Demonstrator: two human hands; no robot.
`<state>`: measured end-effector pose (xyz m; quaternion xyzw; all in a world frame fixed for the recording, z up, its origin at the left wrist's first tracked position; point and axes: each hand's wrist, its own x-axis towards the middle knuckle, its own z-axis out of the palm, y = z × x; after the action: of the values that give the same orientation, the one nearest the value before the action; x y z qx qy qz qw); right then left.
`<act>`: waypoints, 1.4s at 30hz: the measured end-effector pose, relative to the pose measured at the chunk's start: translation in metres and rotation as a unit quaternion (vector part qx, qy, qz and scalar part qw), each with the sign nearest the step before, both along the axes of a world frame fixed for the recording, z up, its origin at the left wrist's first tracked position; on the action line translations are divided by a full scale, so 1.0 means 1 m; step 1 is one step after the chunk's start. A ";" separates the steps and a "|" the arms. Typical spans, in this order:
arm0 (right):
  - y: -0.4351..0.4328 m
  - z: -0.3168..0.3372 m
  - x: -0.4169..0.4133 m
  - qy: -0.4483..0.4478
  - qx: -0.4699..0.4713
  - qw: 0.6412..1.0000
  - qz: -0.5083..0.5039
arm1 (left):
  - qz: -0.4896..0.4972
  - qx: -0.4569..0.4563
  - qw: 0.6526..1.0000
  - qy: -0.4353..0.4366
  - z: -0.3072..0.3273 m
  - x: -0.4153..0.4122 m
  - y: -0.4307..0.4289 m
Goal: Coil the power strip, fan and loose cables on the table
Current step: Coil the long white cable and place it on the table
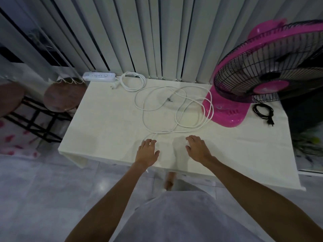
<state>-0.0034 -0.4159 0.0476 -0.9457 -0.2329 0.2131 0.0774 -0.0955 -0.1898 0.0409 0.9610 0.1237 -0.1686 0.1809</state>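
the left hand and right hand are hanging loose over the smooth white tablecloth, gripping nothing; the thin white cable is sprawling in round loops just beyond them, beside the glossy pink fan.

Two bare arms reach forward, side by side. The left hand and right hand are palm down and near each other, fingers loosely spread, slightly bent, holding nothing.
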 end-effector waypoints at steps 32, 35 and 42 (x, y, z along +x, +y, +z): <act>0.068 -0.031 0.006 0.052 -0.084 0.995 -0.030 | 0.002 -0.014 0.999 0.033 -0.024 0.069 0.109; 0.079 -0.028 -0.004 0.076 -0.103 0.992 -0.017 | -0.031 0.001 0.999 0.024 -0.025 0.051 0.122; 0.107 -0.007 -0.022 -0.113 -0.081 0.990 0.013 | -0.085 -0.040 0.995 0.032 -0.034 0.016 0.130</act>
<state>-0.0255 -0.3088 0.0408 -0.9639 -0.2341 0.1238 -0.0286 -0.0795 -0.0594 0.0072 0.9543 0.0406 -0.2187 0.1997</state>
